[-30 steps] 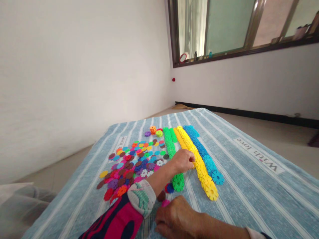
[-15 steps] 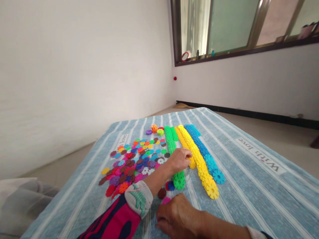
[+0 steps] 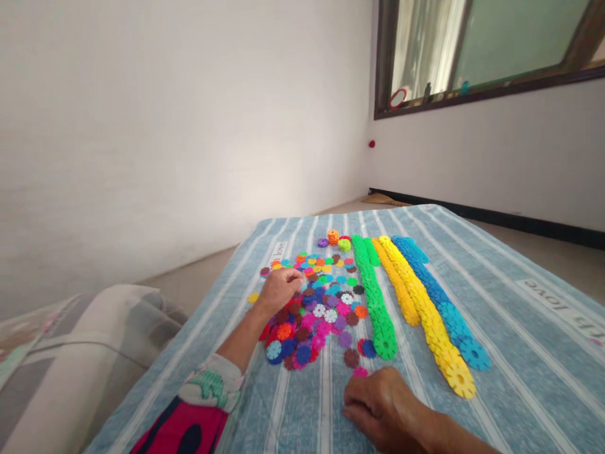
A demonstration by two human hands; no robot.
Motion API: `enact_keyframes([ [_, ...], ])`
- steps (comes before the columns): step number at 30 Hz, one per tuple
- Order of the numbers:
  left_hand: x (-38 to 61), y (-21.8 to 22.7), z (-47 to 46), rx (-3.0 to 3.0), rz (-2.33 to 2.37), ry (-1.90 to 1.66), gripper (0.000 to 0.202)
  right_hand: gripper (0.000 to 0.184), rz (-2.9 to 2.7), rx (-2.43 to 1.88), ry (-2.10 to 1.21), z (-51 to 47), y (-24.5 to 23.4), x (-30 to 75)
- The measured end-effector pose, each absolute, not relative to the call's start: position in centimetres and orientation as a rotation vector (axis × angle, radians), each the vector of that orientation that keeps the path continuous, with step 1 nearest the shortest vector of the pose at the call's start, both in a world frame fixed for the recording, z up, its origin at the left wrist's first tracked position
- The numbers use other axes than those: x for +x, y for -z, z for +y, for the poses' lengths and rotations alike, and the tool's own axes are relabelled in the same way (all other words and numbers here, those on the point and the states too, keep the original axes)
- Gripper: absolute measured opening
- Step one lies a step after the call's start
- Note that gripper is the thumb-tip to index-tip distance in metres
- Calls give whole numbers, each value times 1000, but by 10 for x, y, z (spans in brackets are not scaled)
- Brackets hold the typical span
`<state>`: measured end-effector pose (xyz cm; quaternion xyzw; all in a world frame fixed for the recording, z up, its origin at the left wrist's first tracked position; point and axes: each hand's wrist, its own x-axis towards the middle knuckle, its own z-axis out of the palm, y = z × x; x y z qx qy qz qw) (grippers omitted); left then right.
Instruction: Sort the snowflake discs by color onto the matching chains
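My left hand (image 3: 282, 288) hangs over the far left part of a loose pile of mixed-colour plastic snowflake discs (image 3: 324, 328). Its fingers are closed and point down; whatever they hold is hidden. My right hand (image 3: 390, 400) rests on the cloth in a loose fist, just short of a pink disc (image 3: 360, 372), with nothing visible in it. To the right of the pile run overlapping rows of discs: a green row (image 3: 373, 296), an orange-yellow row (image 3: 401, 290), a yellow row (image 3: 428, 312) and a blue row (image 3: 444, 302).
Striped blue cloth (image 3: 515, 353) covers the table. Small groups of orange discs (image 3: 333, 236), purple discs (image 3: 322, 243) and lime discs (image 3: 345, 244) lie at the back. Grey-and-white fabric (image 3: 108, 353) is beside the table's left edge. A wall (image 3: 189, 139) stands beyond.
My left hand has gone from the orange-yellow row leftward to the loose pile. My right hand stays in a fist on the cloth. The view has turned to the left.
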<state>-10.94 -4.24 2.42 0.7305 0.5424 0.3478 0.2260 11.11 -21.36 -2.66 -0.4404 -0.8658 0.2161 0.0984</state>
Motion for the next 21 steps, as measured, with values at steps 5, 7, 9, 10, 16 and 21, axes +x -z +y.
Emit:
enact_keyframes([
  [5,-156,-7,-41,1801,1641,-1131,20,19,-2502,-1361,-716,-216,36,111],
  [7,-168,1,-40,1675,1681,-1203,23,19,-2485,-1368,-737,-217,39,112],
  [9,-176,8,-39,1540,1705,-1266,25,20,-2479,-1390,-760,-217,40,112],
  [10,-178,11,-38,1486,1711,-1294,25,20,-2474,-1402,-772,-217,39,111],
  [16,-183,20,-36,1380,1716,-1399,24,24,-2393,-1341,-635,-204,18,78],
  [21,-192,27,-33,1342,1808,-1469,23,23,-2378,-1218,-452,-179,4,36],
])
